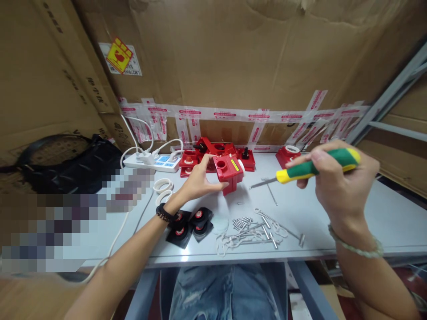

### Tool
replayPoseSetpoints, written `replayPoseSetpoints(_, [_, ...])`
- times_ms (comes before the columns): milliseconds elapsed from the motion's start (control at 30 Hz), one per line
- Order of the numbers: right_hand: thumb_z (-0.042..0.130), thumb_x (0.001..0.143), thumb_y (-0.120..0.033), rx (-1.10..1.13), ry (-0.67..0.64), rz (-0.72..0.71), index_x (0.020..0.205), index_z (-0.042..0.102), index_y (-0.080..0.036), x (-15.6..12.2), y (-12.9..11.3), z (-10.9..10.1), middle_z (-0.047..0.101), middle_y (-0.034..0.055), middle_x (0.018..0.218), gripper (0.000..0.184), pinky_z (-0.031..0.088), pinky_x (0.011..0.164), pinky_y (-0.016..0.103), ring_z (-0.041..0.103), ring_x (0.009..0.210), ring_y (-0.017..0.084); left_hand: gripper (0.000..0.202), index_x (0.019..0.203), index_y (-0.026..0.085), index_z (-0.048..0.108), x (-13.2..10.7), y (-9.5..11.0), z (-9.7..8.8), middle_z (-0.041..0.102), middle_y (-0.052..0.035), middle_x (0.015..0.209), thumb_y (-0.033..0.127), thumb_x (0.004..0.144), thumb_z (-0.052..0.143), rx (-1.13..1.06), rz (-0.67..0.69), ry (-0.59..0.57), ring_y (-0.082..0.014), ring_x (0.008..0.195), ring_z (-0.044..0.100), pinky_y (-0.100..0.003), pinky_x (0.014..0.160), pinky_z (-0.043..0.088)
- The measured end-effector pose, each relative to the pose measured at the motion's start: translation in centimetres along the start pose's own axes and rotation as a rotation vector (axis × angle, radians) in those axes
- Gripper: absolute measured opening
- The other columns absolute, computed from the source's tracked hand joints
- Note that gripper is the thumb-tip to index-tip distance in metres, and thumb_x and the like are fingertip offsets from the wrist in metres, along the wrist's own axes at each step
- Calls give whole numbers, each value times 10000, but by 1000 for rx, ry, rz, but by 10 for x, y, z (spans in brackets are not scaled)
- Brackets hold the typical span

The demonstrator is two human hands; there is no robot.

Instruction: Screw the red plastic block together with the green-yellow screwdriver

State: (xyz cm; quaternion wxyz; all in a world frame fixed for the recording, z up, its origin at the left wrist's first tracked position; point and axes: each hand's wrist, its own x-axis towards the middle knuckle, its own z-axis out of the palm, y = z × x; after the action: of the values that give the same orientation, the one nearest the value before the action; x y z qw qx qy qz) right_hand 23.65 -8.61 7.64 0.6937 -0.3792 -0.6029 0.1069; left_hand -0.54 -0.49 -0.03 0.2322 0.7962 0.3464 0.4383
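My left hand (196, 182) grips a red plastic housing (229, 172) with a yellow label, holding it just above the grey table (333, 222). My right hand (336, 178) is closed round a green and yellow screwdriver (316, 166). Its metal tip points left toward the housing and stops a short way from it. A pile of screws and metal pins (256, 229) lies on the table below the two hands. Three black plates with red centres (191, 224) lie by my left wrist.
More red housings (213, 153) stand at the back by a white power strip (153, 162) with cables. One red part with a white ring (288, 154) sits further right. White rings (163, 189) lie left of centre. A black bag (76, 166) rests at the left. Cardboard walls surround the table.
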Motion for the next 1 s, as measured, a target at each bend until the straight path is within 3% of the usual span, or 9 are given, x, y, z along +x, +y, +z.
replayPoseSetpoints(200, [609, 783, -172, 86, -70, -138, 626, 556, -174, 31, -15, 44, 667, 11, 576, 166, 372, 280, 228, 532, 336, 99, 609, 1158, 206, 429, 0, 3, 1, 618, -77, 1120, 261, 647, 755, 26, 58, 0, -223, 1013, 606, -373, 900, 478])
replayPoseSetpoints(400, [615, 755, -130, 137, -9, -270, 593, 533, -182, 47, -14, 64, 626, -10, 520, 189, 358, 297, 197, 511, 341, 76, 688, 1228, 196, 435, -1, 6, 3, 606, -102, 1170, 291, 635, 770, 121, 112, -5, -242, 1030, 593, -395, 904, 480])
replayPoseSetpoints(700, [624, 783, -201, 60, -19, -215, 646, 528, -193, 39, -3, 70, 606, -23, 546, 167, 397, 371, 209, 536, 402, 82, 723, 1233, 224, 438, -4, 1, 6, 582, -85, 1207, 292, 602, 783, 167, 168, 14, -250, 1026, 578, -411, 896, 480])
replayPoseSetpoints(800, [631, 787, -229, 37, -35, -212, 640, 523, -192, 37, -5, 70, 592, -10, 553, 186, 435, 442, 228, 599, 497, 114, 715, 1223, 226, 448, -4, 3, 6, 593, -78, 1182, 286, 596, 785, 147, 143, 6, -244, 1006, 583, -406, 894, 478])
replayPoseSetpoints(1000, [613, 806, -275, -25, -31, -222, 657, 514, -208, 35, -3, 69, 570, -9, 587, 192, 443, 494, 254, 590, 549, 121, 698, 1226, 216, 456, -4, 10, 4, 628, -63, 1094, 220, 601, 766, 77, 76, -37, -232, 969, 595, -397, 878, 479])
